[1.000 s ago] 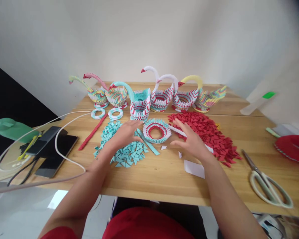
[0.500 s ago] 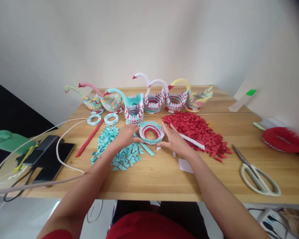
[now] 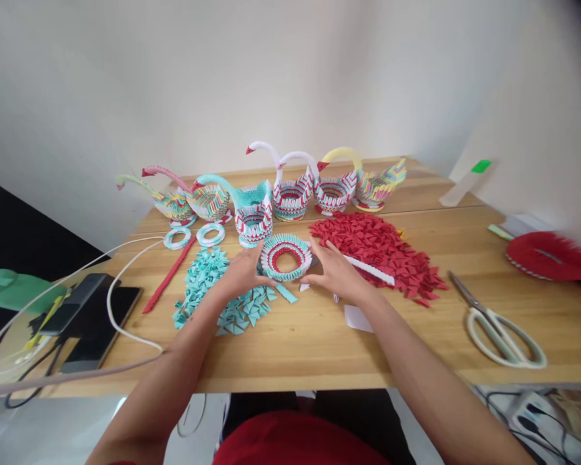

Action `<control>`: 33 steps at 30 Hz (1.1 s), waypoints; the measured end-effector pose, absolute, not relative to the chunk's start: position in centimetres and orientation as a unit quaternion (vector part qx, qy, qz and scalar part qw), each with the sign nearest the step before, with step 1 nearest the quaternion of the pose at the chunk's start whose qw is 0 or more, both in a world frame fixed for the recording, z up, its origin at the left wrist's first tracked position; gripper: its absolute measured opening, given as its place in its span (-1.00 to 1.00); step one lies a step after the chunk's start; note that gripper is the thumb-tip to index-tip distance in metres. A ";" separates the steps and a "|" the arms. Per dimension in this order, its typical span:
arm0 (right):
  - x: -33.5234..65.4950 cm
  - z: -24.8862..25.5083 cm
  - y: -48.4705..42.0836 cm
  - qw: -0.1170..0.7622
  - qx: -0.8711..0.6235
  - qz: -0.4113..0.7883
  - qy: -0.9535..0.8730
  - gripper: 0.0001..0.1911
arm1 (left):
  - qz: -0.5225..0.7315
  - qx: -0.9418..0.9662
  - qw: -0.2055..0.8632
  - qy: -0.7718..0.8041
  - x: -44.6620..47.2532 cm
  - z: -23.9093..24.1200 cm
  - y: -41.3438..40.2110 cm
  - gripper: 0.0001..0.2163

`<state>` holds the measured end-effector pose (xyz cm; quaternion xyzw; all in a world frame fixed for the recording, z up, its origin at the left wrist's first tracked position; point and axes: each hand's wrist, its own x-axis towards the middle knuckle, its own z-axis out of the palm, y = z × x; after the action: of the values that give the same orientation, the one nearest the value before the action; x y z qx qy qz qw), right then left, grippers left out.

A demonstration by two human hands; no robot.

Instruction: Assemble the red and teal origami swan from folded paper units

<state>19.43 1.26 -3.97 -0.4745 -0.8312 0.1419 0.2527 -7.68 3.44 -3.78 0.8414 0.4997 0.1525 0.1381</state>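
Note:
In the middle of the table, a round bowl-shaped ring of folded paper pieces has teal, white and red rows around an open centre. My left hand curves around its left side, thumb toward the near edge and fingers at the far side. On the opposite side my right hand cups it in the same way. Both hands appear to grip the ring between them; the fingertips are partly hidden. Loose teal paper triangles lie under and beside my left hand. Red paper triangles are heaped beyond my right hand.
Several folded-paper swans stand along the back. Two pale paper rings and a red paper strip lie left. Scissors and a red paper disc are right. White cables cross the left side near a phone.
The whole view has shifted slightly to the left. My hands have closed in a little around the paper ring, which stays in about the same spot on the table.

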 end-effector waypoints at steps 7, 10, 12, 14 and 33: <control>19.0 -3.8 1.3 0.263 -0.481 0.155 -0.822 0.20 | 0.155 0.851 0.216 0.452 -8.0 -2.6 3.7 0.13; 18.7 -4.2 1.4 0.275 -0.489 0.170 -0.810 0.24 | 0.164 0.858 0.238 0.424 -7.7 -2.2 4.1 0.16; 18.5 -4.6 1.6 0.285 -0.495 0.183 -0.800 0.23 | 0.165 0.860 0.255 0.409 -7.5 -2.1 4.5 0.18; 18.3 -4.9 1.8 0.293 -0.498 0.199 -0.792 0.24 | 0.173 0.858 0.272 0.399 -7.2 -2.3 4.9 0.20; 17.5 -5.9 2.0 0.288 -0.495 0.212 -0.792 0.19 | 0.219 0.864 0.211 0.401 -4.4 -4.0 4.3 0.17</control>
<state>17.51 1.98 -5.94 -0.4954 -0.7915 0.2119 0.2884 -4.39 4.27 -4.00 0.8640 0.4011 0.2192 0.2108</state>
